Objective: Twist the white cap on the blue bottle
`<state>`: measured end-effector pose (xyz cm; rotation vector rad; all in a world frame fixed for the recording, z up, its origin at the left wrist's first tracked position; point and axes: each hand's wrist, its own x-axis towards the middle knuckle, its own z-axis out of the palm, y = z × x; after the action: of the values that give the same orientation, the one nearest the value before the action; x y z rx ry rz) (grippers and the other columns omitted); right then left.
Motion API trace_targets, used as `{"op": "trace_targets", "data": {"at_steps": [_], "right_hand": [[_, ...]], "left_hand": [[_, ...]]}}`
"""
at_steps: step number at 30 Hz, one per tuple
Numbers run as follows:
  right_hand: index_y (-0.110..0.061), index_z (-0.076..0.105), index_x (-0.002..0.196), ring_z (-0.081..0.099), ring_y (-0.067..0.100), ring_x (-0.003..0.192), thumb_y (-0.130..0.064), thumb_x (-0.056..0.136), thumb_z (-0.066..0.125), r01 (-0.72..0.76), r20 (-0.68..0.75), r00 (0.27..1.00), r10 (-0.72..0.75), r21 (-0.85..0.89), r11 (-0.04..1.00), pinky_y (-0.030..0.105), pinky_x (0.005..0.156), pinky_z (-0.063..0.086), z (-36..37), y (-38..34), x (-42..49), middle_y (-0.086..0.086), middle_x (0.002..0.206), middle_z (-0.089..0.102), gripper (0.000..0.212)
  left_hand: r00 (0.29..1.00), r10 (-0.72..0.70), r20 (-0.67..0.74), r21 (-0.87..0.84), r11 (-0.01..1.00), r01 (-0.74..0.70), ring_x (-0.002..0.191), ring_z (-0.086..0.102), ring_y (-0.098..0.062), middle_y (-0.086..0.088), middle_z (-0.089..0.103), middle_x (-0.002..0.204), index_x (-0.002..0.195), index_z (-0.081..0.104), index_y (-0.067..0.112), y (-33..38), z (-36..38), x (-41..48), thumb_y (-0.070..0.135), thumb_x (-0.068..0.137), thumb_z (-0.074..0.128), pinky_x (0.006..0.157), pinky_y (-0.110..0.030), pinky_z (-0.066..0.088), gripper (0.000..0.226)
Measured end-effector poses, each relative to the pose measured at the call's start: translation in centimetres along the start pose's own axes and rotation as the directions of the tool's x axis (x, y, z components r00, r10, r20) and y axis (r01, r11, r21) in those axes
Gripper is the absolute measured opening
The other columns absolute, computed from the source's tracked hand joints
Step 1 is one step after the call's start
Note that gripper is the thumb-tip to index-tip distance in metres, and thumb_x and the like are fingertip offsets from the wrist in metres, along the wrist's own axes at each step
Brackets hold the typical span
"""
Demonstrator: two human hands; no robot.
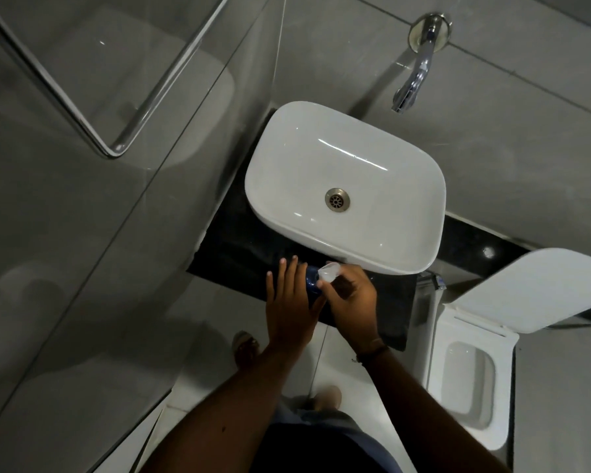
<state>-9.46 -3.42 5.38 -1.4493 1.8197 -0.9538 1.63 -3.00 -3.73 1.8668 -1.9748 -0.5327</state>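
Dark blue glossy plastic bottle (310,283) on black stone counter (239,247) before white ceramic basin (420,213), left hand (289,303) fingers straight against it, right hand (350,297) pinching its clear cap (327,273).

black counter (394,303) | white basin (345,186) on it | blue bottle (312,285)

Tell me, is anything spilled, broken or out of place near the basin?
Nothing stands out. The white basin looks dry and whole. The left hand rests against a blue bottle on the black counter; the right hand pinches its clear cap.
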Motion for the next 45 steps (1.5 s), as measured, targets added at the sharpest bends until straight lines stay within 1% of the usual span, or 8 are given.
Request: {"op": "trace_targets", "data": {"at_steps": [7,13,18,23,28,35,41,45], "right_hand": [[-0.017,0.077,0.114,0.066,0.023,0.11,-0.019,0.089,0.079,-0.079,0.054,0.995,0.086,-0.121,0.99,0.038,0.101,0.055,1.5,1.7,0.5,-0.002,0.109,0.073,0.024],[-0.016,0.058,0.064,0.059,0.03,0.077,-0.053,0.066,0.089,-0.156,-0.061,0.987,0.147,-0.187,0.97,0.052,0.077,0.052,-0.2,2.4,-0.3,0.006,0.072,0.062,0.048],[-0.021,0.067,0.134,0.05,0.018,0.123,-0.051,0.068,0.087,-0.122,0.165,0.975,0.149,-0.163,0.979,0.034,0.11,0.046,0.3,2.3,-0.4,-0.002,0.127,0.062,0.075],[-0.009,0.063,0.072,0.062,0.035,0.087,-0.034,0.063,0.096,-0.16,-0.046,0.987,0.157,-0.096,0.982,0.06,0.082,0.054,-0.4,3.1,0.6,0.01,0.084,0.067,0.042],[-0.03,0.06,0.142,0.045,0.008,0.127,-0.045,0.064,0.091,-0.094,0.283,0.949,0.139,-0.166,0.982,0.011,0.109,0.026,-0.6,3.2,0.6,-0.008,0.131,0.058,0.086],[-0.022,0.078,0.099,0.06,0.028,0.114,-0.023,0.081,0.088,-0.113,0.113,0.985,0.134,-0.171,0.979,0.011,0.103,0.036,0.0,3.5,1.1,0.0,0.107,0.071,0.021],[-0.023,0.071,0.127,0.054,0.019,0.121,-0.026,0.074,0.091,-0.1,0.148,0.98,0.13,-0.193,0.976,0.0,0.103,0.029,0.3,2.9,1.2,-0.002,0.124,0.065,0.056],[-0.021,0.079,0.118,0.052,0.022,0.12,-0.027,0.084,0.085,-0.135,0.128,0.979,0.16,-0.187,0.973,0.039,0.112,0.046,0.7,2.3,1.3,0.001,0.117,0.066,0.035]], "left_hand": [[0.999,0.026,-0.029,0.027,0.999,-0.025,0.15,0.037,-0.032,-0.014,0.048,0.157,0.147,0.05,0.007,0.2,-0.4,0.2,0.062,0.099,0.031,0.122,-0.057,0.03,0.076],[0.998,0.023,-0.066,-0.009,1.0,-0.024,0.149,0.038,-0.032,-0.014,0.051,0.154,0.144,0.054,0.006,0.0,-0.1,0.2,0.057,0.103,0.024,0.121,-0.057,0.03,0.071],[0.997,0.053,-0.059,0.056,0.997,-0.05,0.15,0.037,-0.031,-0.013,0.051,0.155,0.144,0.054,0.008,-0.4,0.2,0.1,0.047,0.103,0.051,0.12,-0.058,0.032,0.057],[0.996,0.014,-0.086,-0.022,1.0,-0.016,0.146,0.043,-0.032,-0.014,0.055,0.151,0.143,0.055,0.006,0.2,-0.3,0.2,0.052,0.101,0.039,0.121,-0.056,0.03,0.064],[0.998,0.03,-0.048,0.013,0.999,-0.029,0.148,0.041,-0.03,-0.012,0.054,0.152,0.143,0.055,0.007,0.0,-0.4,0.1,0.055,0.098,0.056,0.12,-0.057,0.033,0.067],[1.0,0.025,0.005,-0.046,0.999,-0.025,0.148,0.041,-0.031,-0.013,0.053,0.153,0.146,0.053,0.006,0.0,-0.7,0.1,0.067,0.098,0.022,0.121,-0.057,0.031,0.084],[1.0,0.008,0.01,-0.056,0.998,-0.007,0.147,0.043,-0.03,-0.013,0.056,0.15,0.143,0.055,0.006,0.2,-0.9,0.2,0.065,0.1,0.01,0.121,-0.056,0.031,0.086],[1.0,0.017,0.017,-0.056,0.998,-0.016,0.147,0.042,-0.03,-0.012,0.056,0.151,0.143,0.056,0.006,0.1,-0.8,0.2,0.067,0.099,0.011,0.121,-0.056,0.031,0.088]]}}
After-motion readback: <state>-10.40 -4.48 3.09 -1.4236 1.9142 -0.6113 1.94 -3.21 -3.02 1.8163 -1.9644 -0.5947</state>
